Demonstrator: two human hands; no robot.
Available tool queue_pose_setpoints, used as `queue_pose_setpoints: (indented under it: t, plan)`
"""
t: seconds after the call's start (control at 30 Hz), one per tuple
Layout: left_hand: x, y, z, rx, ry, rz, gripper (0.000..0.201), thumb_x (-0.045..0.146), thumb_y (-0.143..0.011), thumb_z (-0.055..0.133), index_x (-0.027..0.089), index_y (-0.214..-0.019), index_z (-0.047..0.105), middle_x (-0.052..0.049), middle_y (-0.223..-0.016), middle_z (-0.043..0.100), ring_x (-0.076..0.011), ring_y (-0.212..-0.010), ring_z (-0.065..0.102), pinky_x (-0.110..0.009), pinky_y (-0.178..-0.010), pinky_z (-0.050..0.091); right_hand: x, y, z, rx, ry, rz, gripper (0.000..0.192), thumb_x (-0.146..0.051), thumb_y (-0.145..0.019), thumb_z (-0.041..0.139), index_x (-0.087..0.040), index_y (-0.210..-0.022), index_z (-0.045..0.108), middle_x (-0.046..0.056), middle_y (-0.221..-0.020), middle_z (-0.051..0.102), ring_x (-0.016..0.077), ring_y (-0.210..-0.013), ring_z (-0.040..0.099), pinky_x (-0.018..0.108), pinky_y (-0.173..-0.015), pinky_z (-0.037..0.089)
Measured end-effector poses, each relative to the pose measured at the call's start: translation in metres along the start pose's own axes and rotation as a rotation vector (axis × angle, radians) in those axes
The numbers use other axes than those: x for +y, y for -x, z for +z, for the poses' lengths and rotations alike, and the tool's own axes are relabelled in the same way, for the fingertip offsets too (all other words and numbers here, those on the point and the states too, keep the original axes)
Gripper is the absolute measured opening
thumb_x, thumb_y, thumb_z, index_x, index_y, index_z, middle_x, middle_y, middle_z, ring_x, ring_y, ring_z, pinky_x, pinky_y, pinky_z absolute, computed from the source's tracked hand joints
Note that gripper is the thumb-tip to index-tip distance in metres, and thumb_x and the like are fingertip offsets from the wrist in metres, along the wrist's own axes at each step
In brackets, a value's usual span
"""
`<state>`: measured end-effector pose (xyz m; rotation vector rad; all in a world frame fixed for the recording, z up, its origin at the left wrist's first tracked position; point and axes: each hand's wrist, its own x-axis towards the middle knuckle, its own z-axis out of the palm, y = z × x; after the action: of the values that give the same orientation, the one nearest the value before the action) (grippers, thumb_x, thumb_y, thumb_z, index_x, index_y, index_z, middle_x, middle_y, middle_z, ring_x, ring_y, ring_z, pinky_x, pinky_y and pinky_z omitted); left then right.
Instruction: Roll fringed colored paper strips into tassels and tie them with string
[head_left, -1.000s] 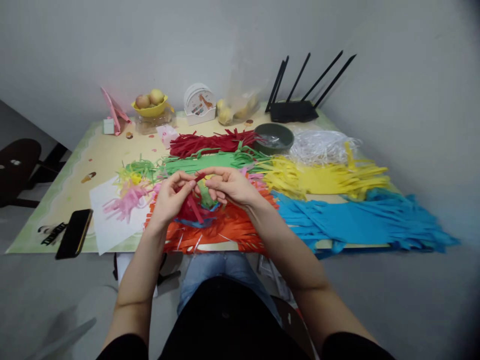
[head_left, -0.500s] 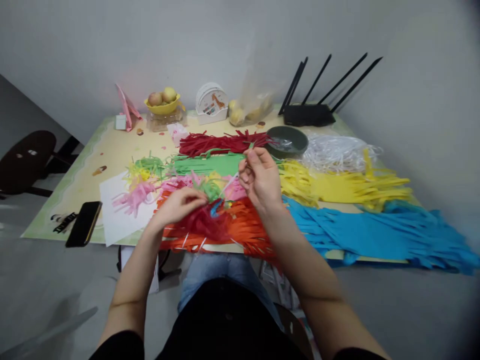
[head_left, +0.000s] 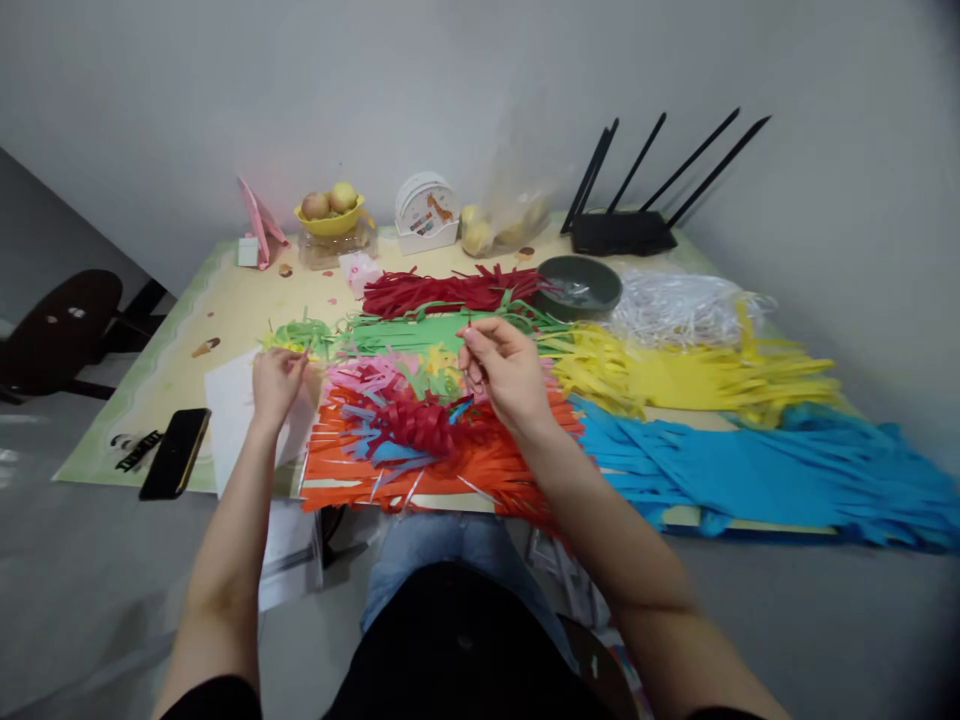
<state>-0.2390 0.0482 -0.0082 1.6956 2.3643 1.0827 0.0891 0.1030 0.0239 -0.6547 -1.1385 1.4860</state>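
Observation:
Over the left of the table, my left hand (head_left: 279,385) is closed in a pinch beside a white sheet of paper (head_left: 229,405); what its fingertips hold is too small to name. My right hand (head_left: 506,375) is pinched above the middle of the strips, with a thin reddish tip poking out over the fingers. Between the hands lies a multicoloured row of fringed strips, with a red curly bunch (head_left: 420,425), blue strips (head_left: 394,455) and pink strips (head_left: 367,375). Underneath spreads an orange fringed sheet (head_left: 337,465).
Green (head_left: 409,335), dark red (head_left: 450,292), yellow (head_left: 667,375) and blue (head_left: 735,475) fringed sheets cover the table. A dark bowl (head_left: 577,285), white strands (head_left: 675,305) and a black router (head_left: 622,232) stand behind. A phone (head_left: 175,453) lies at the left edge.
My left hand has moved left, from the red bunch to beside the paper. My right hand has come slightly left and down. The red bunch and blue strips now lie spread on the orange sheet.

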Motion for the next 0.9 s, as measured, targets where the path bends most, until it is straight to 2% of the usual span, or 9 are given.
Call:
queue_pose_setpoints:
  t: [0.1, 0.17, 0.27, 0.37, 0.47, 0.57, 0.67, 0.9]
  plan:
    - [0.035, 0.002, -0.014, 0.164, 0.165, 0.098, 0.022, 0.036, -0.091, 0.065, 0.016, -0.088, 0.074, -0.004, -0.102, 0.074, -0.0229, -0.112, 0.061, -0.040, -0.108, 0.037, 0.004, 0.000, 0.004, -0.070, 0.159, -0.019, 0.039, -0.054, -0.076, 0.077, -0.019, -0.084, 0.064, -0.007, -0.051, 0.056, 0.0057, -0.038, 0.038, 0.021, -0.037, 0.029]
    - [0.066, 0.010, -0.016, 0.192, 0.443, 0.149, 0.018, 0.036, -0.086, 0.072, 0.019, -0.088, 0.075, -0.002, -0.100, 0.076, -0.0205, -0.107, 0.066, -0.037, -0.104, 0.043, 0.006, 0.001, 0.008, -0.105, 0.256, -0.052, 0.035, -0.051, -0.079, 0.074, -0.017, -0.084, 0.067, -0.006, -0.052, 0.054, 0.0070, -0.042, 0.043, 0.022, -0.043, 0.032]
    - [0.109, 0.023, -0.007, -0.002, 0.887, 0.051, 0.020, 0.035, -0.074, 0.084, 0.019, -0.081, 0.073, -0.002, -0.079, 0.075, -0.0171, -0.078, 0.070, -0.031, -0.079, 0.054, 0.003, 0.005, 0.015, -0.135, 0.358, -0.095, 0.028, -0.044, -0.083, 0.071, -0.017, -0.088, 0.071, -0.004, -0.056, 0.056, 0.0098, -0.050, 0.050, 0.024, -0.051, 0.037]
    - [0.136, 0.031, 0.009, -0.202, 1.110, -0.115, 0.030, 0.040, -0.065, 0.088, 0.018, -0.080, 0.073, 0.000, -0.066, 0.070, -0.0143, -0.061, 0.065, -0.026, -0.060, 0.050, -0.006, 0.011, 0.020, -0.159, 0.426, -0.129, 0.025, -0.041, -0.086, 0.068, -0.017, -0.093, 0.073, -0.002, -0.061, 0.060, 0.0118, -0.054, 0.052, 0.025, -0.054, 0.039]
    - [0.147, 0.037, 0.021, -0.262, 1.163, -0.158, 0.031, 0.041, -0.065, 0.088, 0.018, -0.081, 0.075, -0.001, -0.069, 0.071, -0.0151, -0.063, 0.066, -0.026, -0.062, 0.051, -0.015, 0.015, 0.022, -0.175, 0.461, -0.168, 0.024, -0.041, -0.087, 0.067, -0.018, -0.092, 0.074, 0.000, -0.067, 0.064, 0.0115, -0.056, 0.051, 0.025, -0.055, 0.038]
    - [0.152, 0.044, 0.025, -0.164, 1.096, -0.066, 0.022, 0.036, -0.071, 0.085, 0.019, -0.082, 0.077, -0.003, -0.077, 0.075, -0.0172, -0.075, 0.070, -0.029, -0.077, 0.055, -0.019, 0.017, 0.021, -0.186, 0.469, -0.179, 0.025, -0.040, -0.087, 0.066, -0.017, -0.090, 0.074, 0.000, -0.066, 0.063, 0.0102, -0.056, 0.047, 0.024, -0.055, 0.037]
    - [0.154, 0.049, 0.025, -0.125, 1.095, -0.056, 0.019, 0.035, -0.073, 0.084, 0.021, -0.084, 0.078, -0.002, -0.077, 0.075, -0.0164, -0.075, 0.070, -0.028, -0.077, 0.055, -0.020, 0.016, 0.019, -0.179, 0.462, -0.166, 0.025, -0.040, -0.087, 0.066, -0.015, -0.088, 0.073, 0.000, -0.065, 0.062, 0.0099, -0.056, 0.047, 0.024, -0.055, 0.037]
    - [0.154, 0.051, 0.026, -0.245, 1.171, -0.157, 0.032, 0.039, -0.070, 0.086, 0.023, -0.097, 0.080, -0.001, -0.075, 0.073, -0.0154, -0.070, 0.067, -0.028, -0.073, 0.054, -0.021, 0.017, 0.018, -0.213, 0.438, -0.132, 0.026, -0.040, -0.087, 0.065, -0.016, -0.087, 0.072, 0.000, -0.066, 0.062, 0.0096, -0.056, 0.047, 0.023, -0.054, 0.035]
